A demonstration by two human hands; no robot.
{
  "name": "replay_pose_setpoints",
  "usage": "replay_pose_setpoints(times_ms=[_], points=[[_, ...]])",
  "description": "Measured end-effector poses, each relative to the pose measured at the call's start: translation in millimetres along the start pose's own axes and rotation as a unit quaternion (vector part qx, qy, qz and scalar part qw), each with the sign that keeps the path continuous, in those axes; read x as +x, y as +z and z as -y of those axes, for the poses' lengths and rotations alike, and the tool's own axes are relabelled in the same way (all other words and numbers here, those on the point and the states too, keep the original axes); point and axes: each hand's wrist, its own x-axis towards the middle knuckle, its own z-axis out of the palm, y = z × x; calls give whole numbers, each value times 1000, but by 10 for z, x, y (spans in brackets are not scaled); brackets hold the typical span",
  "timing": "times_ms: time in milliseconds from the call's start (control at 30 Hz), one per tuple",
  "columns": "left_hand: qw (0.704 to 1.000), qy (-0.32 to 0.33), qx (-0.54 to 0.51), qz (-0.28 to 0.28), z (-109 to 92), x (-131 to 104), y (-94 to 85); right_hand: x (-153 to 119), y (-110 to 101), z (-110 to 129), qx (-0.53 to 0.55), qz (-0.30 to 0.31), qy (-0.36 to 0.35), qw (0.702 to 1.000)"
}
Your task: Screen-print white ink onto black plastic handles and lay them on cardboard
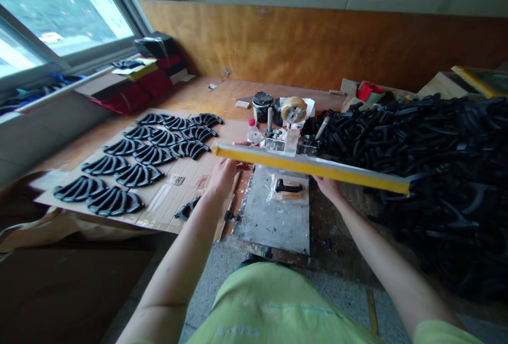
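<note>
A screen-printing frame (309, 165) with a yellow front edge is raised, almost edge-on to me, above a grey metal plate (265, 217). My left hand (224, 169) is closed around its left end. Behind and below the frame's middle is my right hand (328, 188), its fingers hidden by the frame. On the plate lies a black curved handle-like part (289, 187), set on a taped patch. A metal clamp (273, 145) stands at the back of the plate, and a roll of tape (293, 109) sits above it.
Rows of black ribbed, fan-shaped parts (153, 154) lie on cardboard (159, 204) to the left. A large heap of black parts (444, 159) fills the right. Ink pots (262, 107) and a red-capped bottle (253, 132) stand behind the clamp. A wooden board (317, 50) backs the table.
</note>
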Motion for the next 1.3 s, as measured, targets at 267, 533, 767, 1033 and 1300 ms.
replay_pose_setpoints(times_ms=[267, 533, 767, 1033, 1300], points=[[999, -32, -14, 1, 265, -120, 30, -345, 512, 134, -116, 145, -162, 969], [999, -26, -31, -12, 203, -229, 85, -309, 485, 55, -107, 163, -164, 967], [999, -35, -14, -14, 371, -293, 122, -345, 411, 116, -83, 164, -158, 970], [933, -340, 38, 109, 1268, -871, 400, -418, 205, 457, -24, 151, -140, 978], [926, -358, -85, -85, 1565, -811, 556, -717, 125, 156, 99, 207, -214, 949]])
